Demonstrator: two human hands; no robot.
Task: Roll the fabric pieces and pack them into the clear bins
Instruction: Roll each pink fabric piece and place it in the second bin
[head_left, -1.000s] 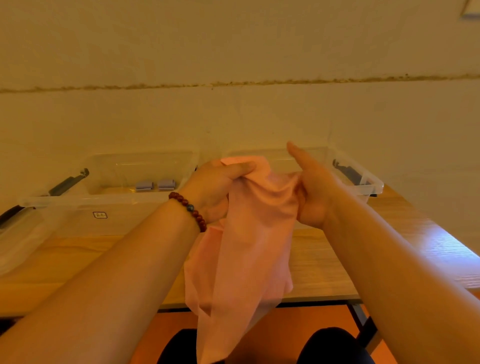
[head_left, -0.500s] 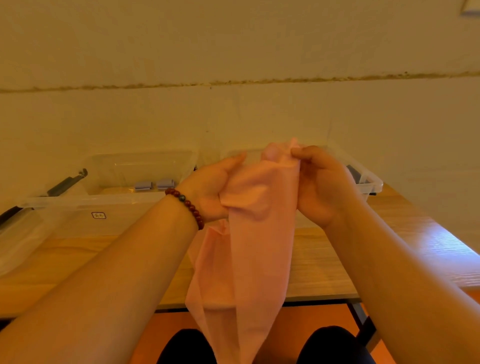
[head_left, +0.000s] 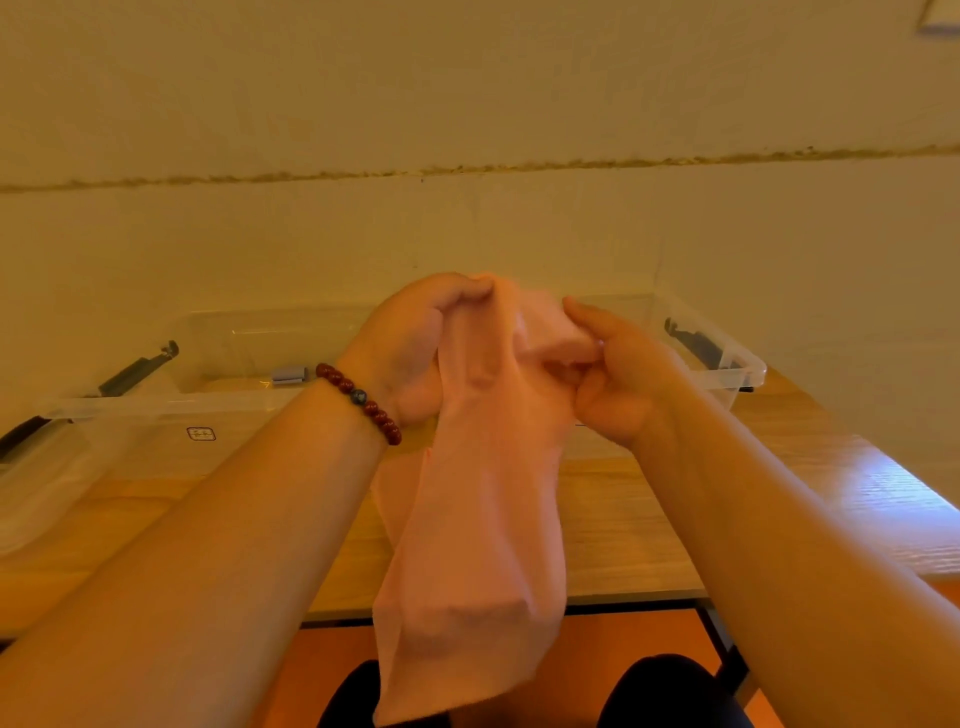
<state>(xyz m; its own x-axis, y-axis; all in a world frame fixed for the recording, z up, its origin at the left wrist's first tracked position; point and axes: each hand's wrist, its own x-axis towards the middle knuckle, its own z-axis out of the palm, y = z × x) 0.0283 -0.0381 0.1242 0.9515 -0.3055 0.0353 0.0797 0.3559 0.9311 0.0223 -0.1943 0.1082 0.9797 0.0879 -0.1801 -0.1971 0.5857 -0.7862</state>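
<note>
The left hand (head_left: 415, 348) and the right hand (head_left: 618, 374) both pinch the top of a pink fabric piece (head_left: 478, 519), raised above the desk (head_left: 623, 519). The cloth hangs down between the forearms. Behind the hands, two clear bins (head_left: 218, 364) stand on the wooden desk near the pale wall (head_left: 467, 104).

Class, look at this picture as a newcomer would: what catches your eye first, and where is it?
A pink cloth hangs mid-frame, gripped at its top by the left hand and the right hand. A red bracelet circles the left wrist. Behind, the left bin and right bin, both clear, stand on the wooden table.
</note>
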